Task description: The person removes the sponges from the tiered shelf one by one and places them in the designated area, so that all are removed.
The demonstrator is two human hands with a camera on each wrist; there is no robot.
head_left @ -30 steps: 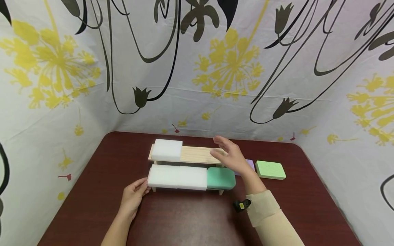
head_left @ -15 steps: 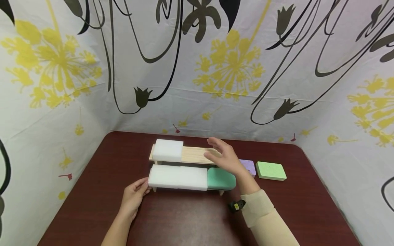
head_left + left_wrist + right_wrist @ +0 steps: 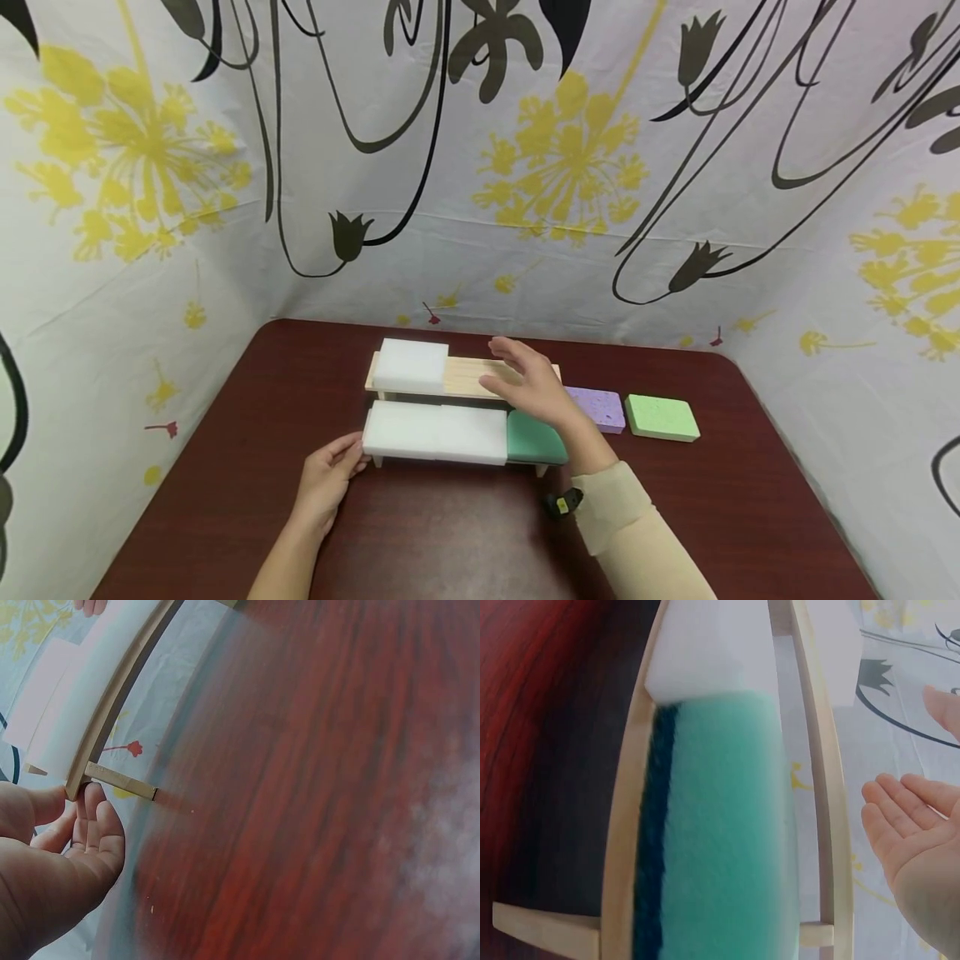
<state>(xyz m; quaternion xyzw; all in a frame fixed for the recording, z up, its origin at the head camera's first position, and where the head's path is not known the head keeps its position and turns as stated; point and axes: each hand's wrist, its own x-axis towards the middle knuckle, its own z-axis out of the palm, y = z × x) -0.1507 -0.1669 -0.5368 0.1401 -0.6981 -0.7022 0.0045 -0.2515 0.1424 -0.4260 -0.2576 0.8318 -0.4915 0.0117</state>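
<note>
My left hand (image 3: 324,483) pinches the left end of the front wooden rack (image 3: 112,694), thumb at the board's end and fingers below, beside its short leg. Two white sponges (image 3: 435,432) and a green sponge (image 3: 720,825) with a dark layer lie in a row on that rack. Behind it, a second wooden rack (image 3: 467,377) carries one white sponge (image 3: 410,365) at its left end. Over this rear rack's bare right part hovers my right hand (image 3: 536,383), fingers extended and holding nothing. Its forearm covers part of the green sponge in the head view.
Right of the racks, a purple sponge (image 3: 600,410) and a light green sponge (image 3: 662,417) lie on the dark red table (image 3: 750,500). A white patterned cloth (image 3: 420,275) hangs around the table's back and sides.
My right hand has moved left over the rear rack, uncovering more of the purple sponge and covering more of the green one. The left hand keeps its grip on the front rack.
</note>
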